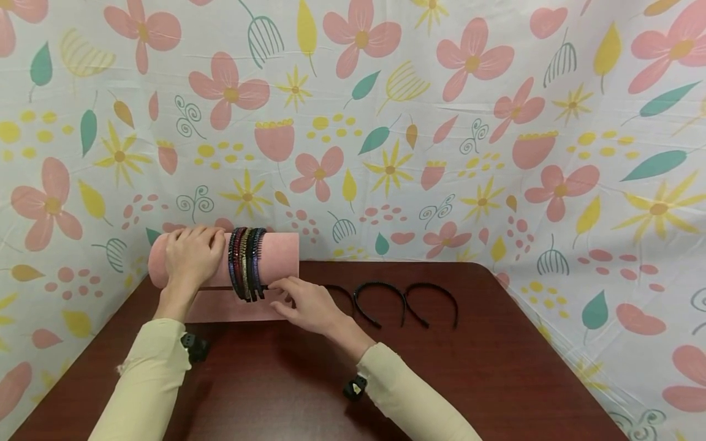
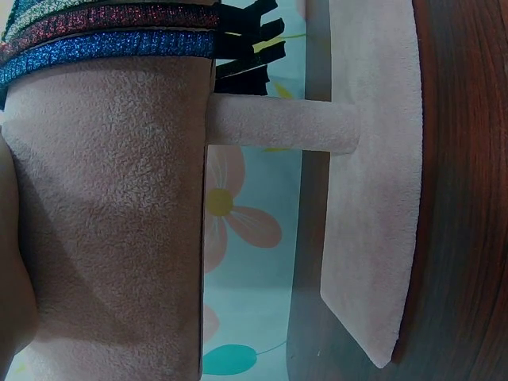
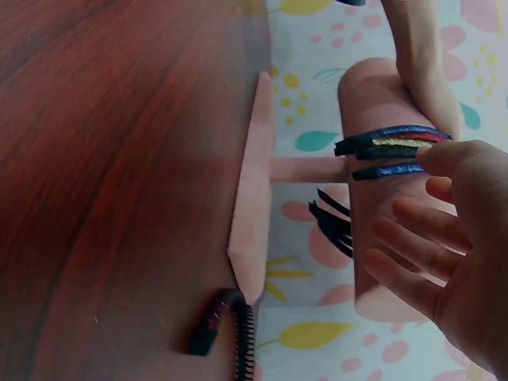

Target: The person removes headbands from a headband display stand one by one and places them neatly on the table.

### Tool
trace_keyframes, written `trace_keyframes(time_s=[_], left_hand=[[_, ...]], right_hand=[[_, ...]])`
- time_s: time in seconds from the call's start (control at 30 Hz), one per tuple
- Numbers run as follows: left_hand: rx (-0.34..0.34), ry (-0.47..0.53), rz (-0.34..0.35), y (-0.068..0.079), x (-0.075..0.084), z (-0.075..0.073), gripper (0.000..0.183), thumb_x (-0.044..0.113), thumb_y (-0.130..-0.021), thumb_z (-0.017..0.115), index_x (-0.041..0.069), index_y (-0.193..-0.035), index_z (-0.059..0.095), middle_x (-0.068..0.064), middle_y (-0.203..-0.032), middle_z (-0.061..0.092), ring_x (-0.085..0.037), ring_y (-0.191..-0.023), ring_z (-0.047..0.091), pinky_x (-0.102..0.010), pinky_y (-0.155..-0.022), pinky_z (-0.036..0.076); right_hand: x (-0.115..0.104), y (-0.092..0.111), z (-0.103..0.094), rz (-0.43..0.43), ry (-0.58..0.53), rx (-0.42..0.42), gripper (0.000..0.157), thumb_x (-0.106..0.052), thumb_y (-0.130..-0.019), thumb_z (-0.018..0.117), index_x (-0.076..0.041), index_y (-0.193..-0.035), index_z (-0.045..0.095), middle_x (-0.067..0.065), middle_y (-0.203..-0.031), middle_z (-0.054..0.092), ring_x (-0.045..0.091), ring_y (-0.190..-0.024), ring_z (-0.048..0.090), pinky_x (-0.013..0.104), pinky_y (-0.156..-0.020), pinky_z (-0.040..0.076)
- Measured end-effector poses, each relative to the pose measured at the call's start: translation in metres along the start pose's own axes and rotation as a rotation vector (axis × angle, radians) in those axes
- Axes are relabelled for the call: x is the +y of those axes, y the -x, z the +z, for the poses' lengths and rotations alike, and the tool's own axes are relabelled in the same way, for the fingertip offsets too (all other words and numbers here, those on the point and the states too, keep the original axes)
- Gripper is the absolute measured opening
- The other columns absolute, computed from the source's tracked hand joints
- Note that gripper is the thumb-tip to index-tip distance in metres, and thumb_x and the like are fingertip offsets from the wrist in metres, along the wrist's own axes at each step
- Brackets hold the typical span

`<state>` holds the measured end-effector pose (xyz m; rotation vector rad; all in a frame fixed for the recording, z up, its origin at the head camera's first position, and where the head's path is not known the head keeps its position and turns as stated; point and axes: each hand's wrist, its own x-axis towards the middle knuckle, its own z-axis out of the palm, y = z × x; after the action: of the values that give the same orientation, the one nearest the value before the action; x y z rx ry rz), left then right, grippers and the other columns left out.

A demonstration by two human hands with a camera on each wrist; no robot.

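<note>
A pink plush headband stand (image 1: 284, 251) with a horizontal roll stands on the table at the left. My left hand (image 1: 193, 254) grips the roll's left part from above, its fingertips hidden behind it. Several glittery headbands (image 1: 242, 263), in blue, red, gold and black, hang side by side around the roll's middle. My right hand (image 1: 309, 303) is just right of their lower ends, fingers loosely bent. In the right wrist view its upper digit overlaps the headbands (image 3: 389, 149), while the other fingers (image 3: 417, 230) spread in front of the bare roll.
On the brown table (image 1: 441, 380), three dark headbands lie in a row right of the stand; the middle one (image 1: 380, 283) and the right one (image 1: 430, 285) are fully in view. A flower-print cloth (image 1: 408, 214) rises behind the table and along its sides.
</note>
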<state>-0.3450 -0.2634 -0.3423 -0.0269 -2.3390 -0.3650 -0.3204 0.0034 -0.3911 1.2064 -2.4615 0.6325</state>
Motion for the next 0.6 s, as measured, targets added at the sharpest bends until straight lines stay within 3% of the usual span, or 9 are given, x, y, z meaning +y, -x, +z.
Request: trace_keyframes(time_s=[0.23, 0.6], left_hand=[[0.001, 0.006, -0.003, 0.0, 0.0, 0.001, 0.045, 0.036, -0.105, 0.037, 0.009, -0.113, 0.072, -0.015, -0.119, 0.069, -0.038, -0.114, 0.06, -0.054, -0.109, 0.034], [0.008, 0.012, 0.003, 0.0, -0.001, 0.001, 0.044, 0.035, -0.105, 0.037, 0.009, -0.112, 0.073, -0.015, -0.118, 0.07, -0.038, -0.114, 0.061, -0.054, -0.108, 0.034]], right_hand=[[-0.004, -0.003, 0.014, 0.026, -0.023, -0.034, 0.038, -0.037, -0.098, 0.061, -0.022, -0.132, 0.058, -0.005, -0.122, 0.066, 0.003, -0.09, 0.069, 0.011, -0.07, 0.052], [-0.008, -0.007, 0.028, 0.113, -0.124, 0.012, 0.041, -0.029, -0.097, 0.064, -0.021, -0.136, 0.054, -0.002, -0.126, 0.068, 0.009, -0.088, 0.071, 0.014, -0.067, 0.052]])
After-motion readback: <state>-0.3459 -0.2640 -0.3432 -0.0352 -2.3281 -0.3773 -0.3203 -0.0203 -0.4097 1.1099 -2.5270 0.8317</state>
